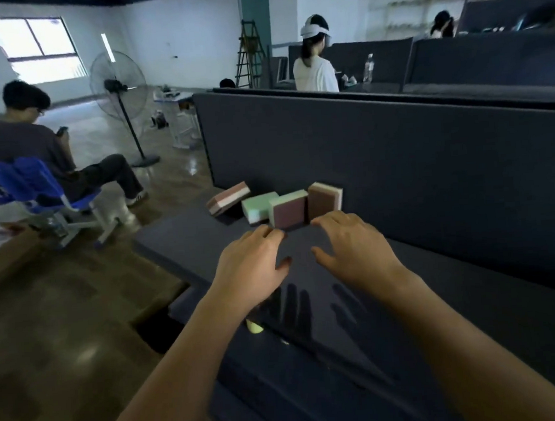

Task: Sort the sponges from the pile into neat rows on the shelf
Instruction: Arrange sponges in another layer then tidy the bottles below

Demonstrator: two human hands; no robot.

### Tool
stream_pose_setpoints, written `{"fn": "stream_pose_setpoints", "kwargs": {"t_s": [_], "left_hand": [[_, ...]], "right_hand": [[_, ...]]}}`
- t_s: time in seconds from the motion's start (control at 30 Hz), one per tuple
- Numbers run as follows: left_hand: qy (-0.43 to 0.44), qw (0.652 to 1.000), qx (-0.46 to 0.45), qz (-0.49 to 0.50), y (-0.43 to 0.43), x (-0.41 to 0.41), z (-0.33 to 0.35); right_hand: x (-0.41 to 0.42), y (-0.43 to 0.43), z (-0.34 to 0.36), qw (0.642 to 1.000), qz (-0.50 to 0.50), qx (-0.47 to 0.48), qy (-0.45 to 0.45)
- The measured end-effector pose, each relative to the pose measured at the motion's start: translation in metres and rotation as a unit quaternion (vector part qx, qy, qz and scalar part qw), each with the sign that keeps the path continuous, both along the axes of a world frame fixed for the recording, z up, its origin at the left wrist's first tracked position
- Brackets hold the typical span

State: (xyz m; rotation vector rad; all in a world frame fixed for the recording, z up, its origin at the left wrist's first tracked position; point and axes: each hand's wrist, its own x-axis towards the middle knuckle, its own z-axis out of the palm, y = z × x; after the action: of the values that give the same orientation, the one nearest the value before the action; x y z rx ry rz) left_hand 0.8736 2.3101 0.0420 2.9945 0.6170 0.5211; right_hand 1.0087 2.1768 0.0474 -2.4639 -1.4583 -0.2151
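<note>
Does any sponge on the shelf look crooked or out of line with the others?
Yes. The leftmost sponge, with brown, pink and white layers, sits tilted and skewed, while the brown sponge at the right end stands upright. The tilted one breaks the row.

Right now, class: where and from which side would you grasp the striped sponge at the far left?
Probably from above: pinch the striped sponge across its broad faces, thumb on the near brown one. It stands on edge, layers upward, and the green sponge crowds its right end.
</note>
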Motion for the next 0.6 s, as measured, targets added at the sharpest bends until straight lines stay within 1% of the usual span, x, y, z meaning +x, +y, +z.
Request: {"fn": "stream_pose_setpoints", "kwargs": {"t_s": [0.07,0.2,0.43,0.6], "left_hand": [[-0.009,1.0,-0.009,-0.006,0.011,0.016,-0.002],[0.005,0.999,-0.013,-0.036,0.03,0.041,-0.015],[-0.014,0.996,-0.007,-0.085,0.083,0.088,-0.026],[-0.02,0.99,-0.016,-0.137,0.12,0.117,-0.023]], "right_hand": [[0.015,0.011,-0.003,1.0,-0.01,-0.011,0.006],[0.038,0.033,-0.009,0.999,-0.042,-0.026,0.012],[0.068,0.078,-0.006,0.992,-0.126,0.012,0.008],[0.082,0.106,-0.013,0.982,-0.187,0.01,0.026]]}}
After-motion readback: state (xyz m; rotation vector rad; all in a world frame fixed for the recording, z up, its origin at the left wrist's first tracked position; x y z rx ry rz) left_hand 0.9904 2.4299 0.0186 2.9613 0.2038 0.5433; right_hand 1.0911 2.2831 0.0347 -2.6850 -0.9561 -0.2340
